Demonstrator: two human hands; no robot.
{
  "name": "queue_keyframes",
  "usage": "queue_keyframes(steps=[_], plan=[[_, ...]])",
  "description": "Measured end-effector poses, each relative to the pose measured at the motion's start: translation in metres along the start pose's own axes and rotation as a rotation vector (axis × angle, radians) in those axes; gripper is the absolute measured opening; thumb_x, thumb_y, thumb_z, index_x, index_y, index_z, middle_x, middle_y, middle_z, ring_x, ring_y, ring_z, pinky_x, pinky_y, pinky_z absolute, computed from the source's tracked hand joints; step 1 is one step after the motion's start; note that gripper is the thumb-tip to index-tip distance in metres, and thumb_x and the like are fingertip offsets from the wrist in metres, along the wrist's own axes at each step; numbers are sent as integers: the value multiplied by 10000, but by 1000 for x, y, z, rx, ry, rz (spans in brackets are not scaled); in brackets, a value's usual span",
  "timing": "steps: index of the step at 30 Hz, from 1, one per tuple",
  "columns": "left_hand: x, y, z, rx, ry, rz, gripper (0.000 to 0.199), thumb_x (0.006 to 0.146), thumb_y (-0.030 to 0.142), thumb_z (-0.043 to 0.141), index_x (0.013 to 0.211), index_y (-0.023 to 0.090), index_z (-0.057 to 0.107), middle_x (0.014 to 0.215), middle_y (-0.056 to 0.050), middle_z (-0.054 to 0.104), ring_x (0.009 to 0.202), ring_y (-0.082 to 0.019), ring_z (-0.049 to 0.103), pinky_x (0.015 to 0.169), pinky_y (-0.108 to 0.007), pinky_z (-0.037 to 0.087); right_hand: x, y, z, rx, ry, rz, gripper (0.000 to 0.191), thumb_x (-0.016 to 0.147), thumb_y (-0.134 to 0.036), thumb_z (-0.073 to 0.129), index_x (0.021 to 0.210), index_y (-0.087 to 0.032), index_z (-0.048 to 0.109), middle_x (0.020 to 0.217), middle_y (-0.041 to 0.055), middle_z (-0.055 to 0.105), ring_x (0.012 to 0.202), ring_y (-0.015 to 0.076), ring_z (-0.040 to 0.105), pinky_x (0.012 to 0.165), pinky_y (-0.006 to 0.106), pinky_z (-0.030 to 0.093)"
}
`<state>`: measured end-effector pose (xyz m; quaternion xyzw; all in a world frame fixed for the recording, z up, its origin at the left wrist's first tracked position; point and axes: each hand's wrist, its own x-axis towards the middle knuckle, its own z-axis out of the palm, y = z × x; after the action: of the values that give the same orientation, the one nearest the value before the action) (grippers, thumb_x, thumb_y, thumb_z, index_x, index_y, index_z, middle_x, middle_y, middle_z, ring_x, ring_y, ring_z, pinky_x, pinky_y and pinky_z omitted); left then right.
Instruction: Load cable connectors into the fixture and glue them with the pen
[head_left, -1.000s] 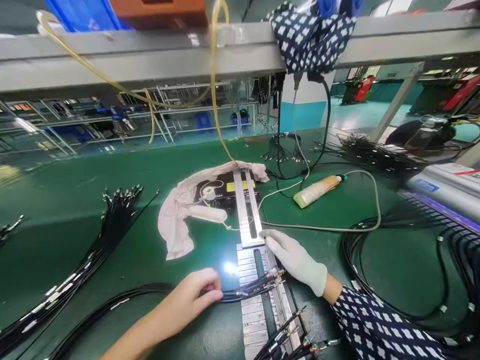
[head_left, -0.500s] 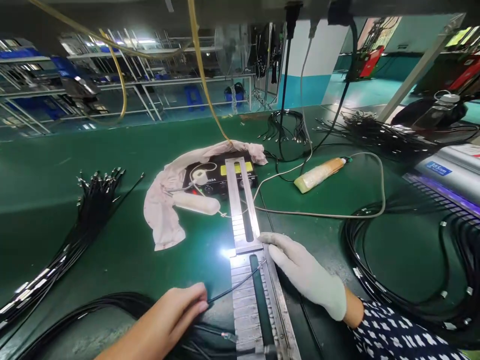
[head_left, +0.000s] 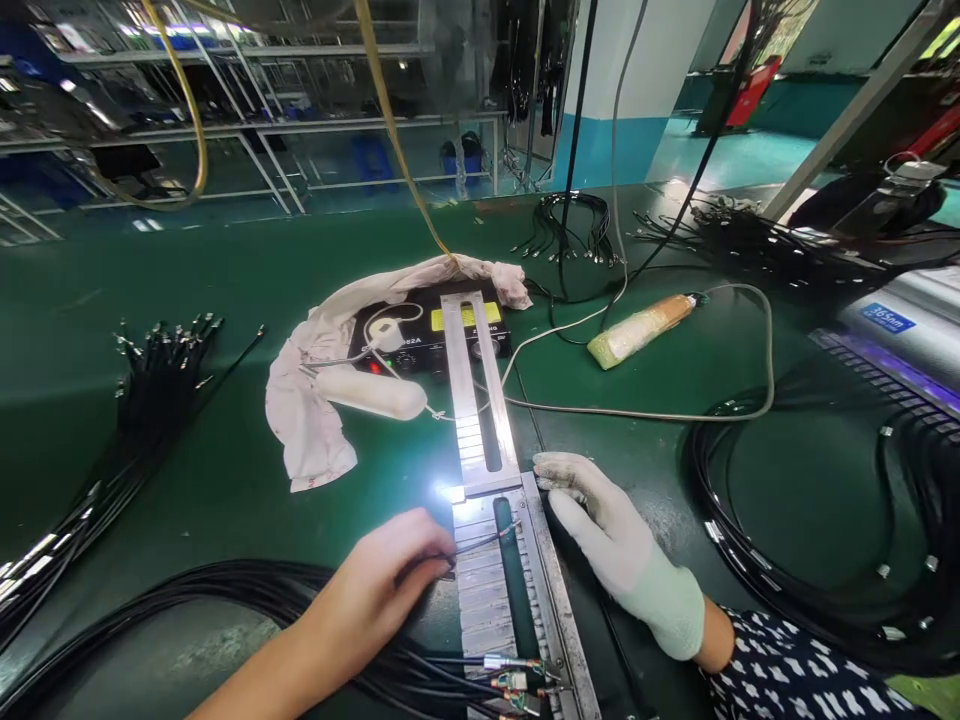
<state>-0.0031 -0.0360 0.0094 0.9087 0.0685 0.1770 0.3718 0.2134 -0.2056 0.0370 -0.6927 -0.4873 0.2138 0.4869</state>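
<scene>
My bare left hand (head_left: 394,570) pinches a thin black cable (head_left: 476,545) at the left edge of a slotted metal fixture (head_left: 491,590). The cable's stripped end with bare wires lies over the fixture's lower slot. A bright light (head_left: 450,492) shines at the fixture's left side, by its crossbar. My right hand (head_left: 611,550), in a white glove, is just right of the fixture's rail. Its fingers are curved, the thumb stands apart from them, and nothing shows between them. Several cable ends with metal connectors (head_left: 514,680) lie across the fixture's near end.
Behind the fixture sit a black control box (head_left: 420,345), a pinkish cloth (head_left: 311,410) and a white cylinder (head_left: 371,393). Black cable bundles lie left (head_left: 161,400) and right (head_left: 701,520). A taped handle (head_left: 645,330) and a silver lamp unit (head_left: 907,320) are farther right.
My left hand has moved up and right with the cable, closer to the fixture. My right fingertips have drawn back from the crossbar. The view has tilted down, showing more connectors.
</scene>
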Motion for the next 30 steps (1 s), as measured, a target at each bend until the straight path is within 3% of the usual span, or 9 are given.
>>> queue_keyframes(steps=[4, 12, 25, 30], plan=[[3, -8, -7, 50, 76, 68, 190, 975, 158, 507, 1094, 245, 627, 841, 7, 627, 740, -106, 595, 659, -190, 463, 1, 0, 0, -2, 1, 5, 231, 1006, -296, 485, 1211, -297, 591, 1262, 29, 582, 1181, 215, 555, 1056, 418, 450], [9, -10, -8, 374, 55, 245, 300, 982, 79, 379, 1180, 156, 591, 790, -29, 580, 671, -119, 543, 588, -203, 447, 0, 0, -1, -26, 3, -7, 236, 988, -262, 494, 1200, -286, 594, 1254, 23, 585, 1182, 202, 549, 1047, 396, 445], [7, -6, -6, 398, 50, 203, 285, 971, 74, 401, 1188, 153, 567, 794, -27, 558, 676, -123, 525, 599, -216, 443, 4, -6, -1, -41, 2, -17, 213, 977, -290, 492, 1118, -231, 641, 1213, 71, 610, 1141, 236, 574, 995, 422, 492], [14, -4, -11, 297, -27, 209, 305, 971, 64, 398, 1205, 170, 562, 801, -20, 562, 690, -121, 518, 609, -216, 429, 3, -6, -1, -31, 0, 5, 220, 968, -272, 502, 1140, -242, 635, 1227, 55, 599, 1137, 226, 578, 972, 408, 514]])
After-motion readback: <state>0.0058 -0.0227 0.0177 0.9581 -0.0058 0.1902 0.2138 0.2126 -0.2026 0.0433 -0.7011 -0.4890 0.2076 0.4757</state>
